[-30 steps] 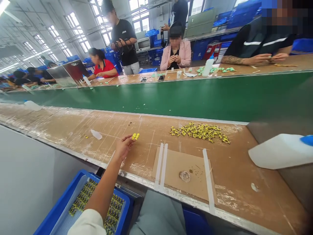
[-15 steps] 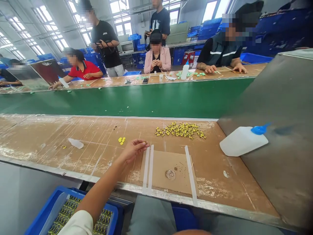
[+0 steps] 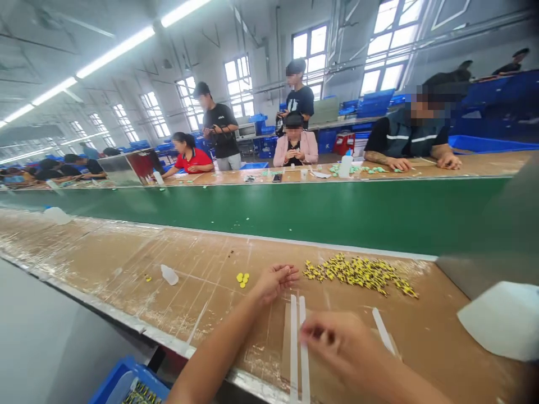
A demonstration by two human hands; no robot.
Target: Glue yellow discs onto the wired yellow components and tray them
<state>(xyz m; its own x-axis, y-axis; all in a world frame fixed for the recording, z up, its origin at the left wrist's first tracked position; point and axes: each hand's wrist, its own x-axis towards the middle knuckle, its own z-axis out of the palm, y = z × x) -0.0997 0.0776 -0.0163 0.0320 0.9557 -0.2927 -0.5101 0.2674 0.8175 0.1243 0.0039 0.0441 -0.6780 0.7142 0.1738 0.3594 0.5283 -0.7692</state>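
The right hand [image 3: 339, 343] has entered at four o'clock from the left hand [image 3: 274, 284], grips unclear; this seeming reach toward three-o'clock yellow pieces [image 3: 357, 273] wants light pinching.

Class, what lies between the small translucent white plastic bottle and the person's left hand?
The head view shows a small cluster of round yellow pieces there.
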